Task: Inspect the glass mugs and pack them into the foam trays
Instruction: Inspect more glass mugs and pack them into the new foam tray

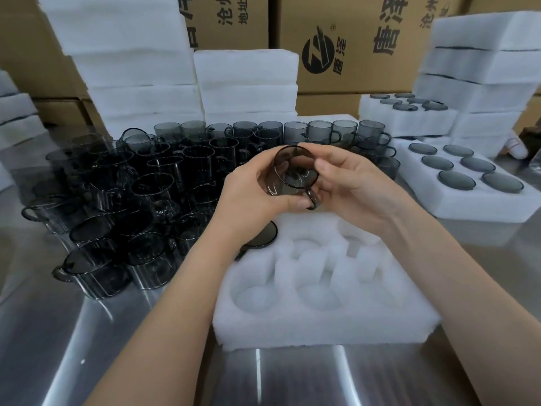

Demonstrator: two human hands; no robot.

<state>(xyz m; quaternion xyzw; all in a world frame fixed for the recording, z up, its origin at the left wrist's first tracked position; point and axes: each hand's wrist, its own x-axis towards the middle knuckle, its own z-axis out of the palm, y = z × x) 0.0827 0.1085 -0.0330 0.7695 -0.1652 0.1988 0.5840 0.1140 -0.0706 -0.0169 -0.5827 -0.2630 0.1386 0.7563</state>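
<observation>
Smoke-grey mugs (152,183), white foam tray (322,323).
Mugs looked nearly black where crowded (paler in the back row); cartons (366,39) tan, black print; tabletop (87,332) silver.

A brown cardboard box (360,71) bears a round black logo (317,55) and the characters 唐泽. The brown box (254,33) left of it reads 沧州 and 地址.

Left hand (251,191) and right hand (348,183) raised together, fingers (325,167) curled, gripping.

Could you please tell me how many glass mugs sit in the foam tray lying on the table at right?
6 in the foam tray: two far mugs, two middle mugs, two near mugs. None looks hidden.
</observation>
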